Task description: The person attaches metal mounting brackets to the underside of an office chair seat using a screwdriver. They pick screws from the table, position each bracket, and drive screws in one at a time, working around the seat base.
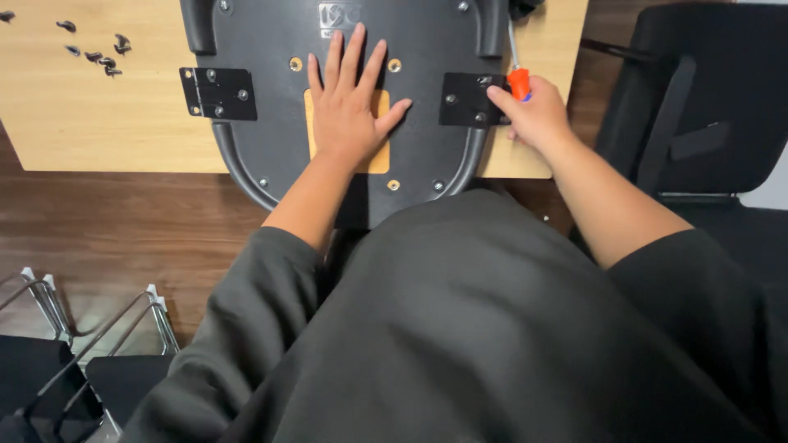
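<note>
The black chair seat base (pixel 263 49) lies upside down across the counter (pixel 98 123), overhanging its near edge. The left hand (pixel 349 111), grip open, presses flat on its middle. The right hand (pixel 538 115) has its grip closed around an orange-handled screwdriver (pixel 517 78) at the right black bracket (pixel 468 100). Loose screws (pixel 103 57) sit near the counter's far left corner.

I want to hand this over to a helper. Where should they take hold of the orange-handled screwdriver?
Probably by the orange handle, coming from the right, where the right hand grips it. The thin metal shaft runs up from it and offers little to hold. The left hand lies flat on the black seat base.
</note>
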